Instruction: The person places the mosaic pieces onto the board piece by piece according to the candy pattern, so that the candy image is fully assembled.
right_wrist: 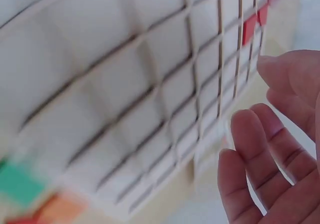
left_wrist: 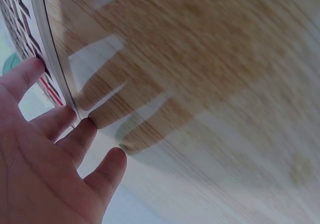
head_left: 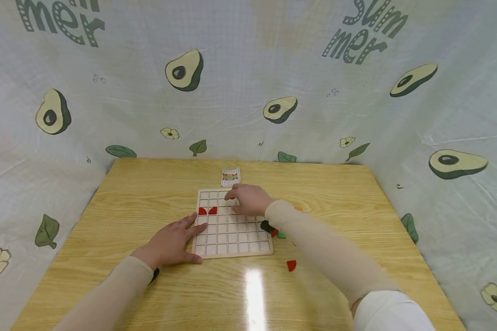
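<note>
A pale wooden board (head_left: 222, 250) with a square grid lies on the table. Two red quarter-circle pieces (head_left: 212, 210) occupy cells near its left edge. My left hand (head_left: 170, 242) rests with spread fingers at the board's left side, some fingertips touching its border; the left wrist view shows these fingers (left_wrist: 107, 174) at the frame. Over the upper middle of the grid is my right hand (head_left: 250, 200), thumb and index finger apart. A small reddish spot shows by its fingertips, too small to identify. In the right wrist view the fingers (right_wrist: 247, 134) are loosely bent, with no piece visible between them.
Behind the board lies a small pattern card (head_left: 231, 176). Right of the board, partly under the right forearm, are green (head_left: 281, 235) and orange (head_left: 298, 208) pieces. A loose red piece (head_left: 291, 265) lies nearer the front. A printed cloth (head_left: 240, 92) hangs around the wooden table (head_left: 157, 184).
</note>
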### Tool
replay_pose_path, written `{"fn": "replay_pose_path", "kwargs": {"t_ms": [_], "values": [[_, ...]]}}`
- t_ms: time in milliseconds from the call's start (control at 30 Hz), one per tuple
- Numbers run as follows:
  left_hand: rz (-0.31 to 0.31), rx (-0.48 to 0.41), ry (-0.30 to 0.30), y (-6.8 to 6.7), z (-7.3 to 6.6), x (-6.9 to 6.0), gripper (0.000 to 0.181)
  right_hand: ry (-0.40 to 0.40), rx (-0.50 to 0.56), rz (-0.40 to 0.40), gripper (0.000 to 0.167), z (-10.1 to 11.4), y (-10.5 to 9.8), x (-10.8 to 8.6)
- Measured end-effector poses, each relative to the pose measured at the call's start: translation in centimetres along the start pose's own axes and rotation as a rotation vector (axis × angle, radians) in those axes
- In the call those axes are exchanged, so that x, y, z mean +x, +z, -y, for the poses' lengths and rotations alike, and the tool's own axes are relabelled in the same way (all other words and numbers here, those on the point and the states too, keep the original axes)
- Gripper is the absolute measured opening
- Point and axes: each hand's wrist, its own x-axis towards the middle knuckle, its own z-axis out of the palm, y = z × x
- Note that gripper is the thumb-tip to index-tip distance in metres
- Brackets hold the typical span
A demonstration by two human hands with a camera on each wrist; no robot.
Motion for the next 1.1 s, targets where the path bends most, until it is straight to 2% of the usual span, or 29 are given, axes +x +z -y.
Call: {"fn": "replay_pose_path", "kwargs": {"t_ms": [133, 233, 367, 600, 833, 1100], "values": [[0.008, -0.007, -0.013, 0.0, 0.0, 0.0, 0.096, 0.020, 0.004, 0.011, 0.033, -2.5, -1.9, -3.6], [0.001, -0.007, -0.021, 0.1, 0.2, 0.0, 0.096, 0.042, 0.011, 0.011, 0.031, -4.5, -2.6, -6.3], [0.004, -0.013, -0.032, 0.2, 0.4, -0.1, 0.097, 0.085, 0.003, -0.008, 0.030, -7.0, -2.5, -9.6], [0.004, -0.025, -0.018, 0.4, 0.3, 0.0, 0.097, 0.177, 0.025, -0.049, 0.031, -10.0, -1.7, -14.6], [0.006, -0.024, -0.010, 0.1, 0.0, -0.1, 0.095, 0.223, 0.033, -0.069, 0.030, -11.2, -0.9, -16.8], [-0.005, -0.022, -0.006, 0.2, -0.1, -0.1, 0.094, 0.228, 0.041, -0.103, 0.027, -12.1, 0.2, -16.3]]}}
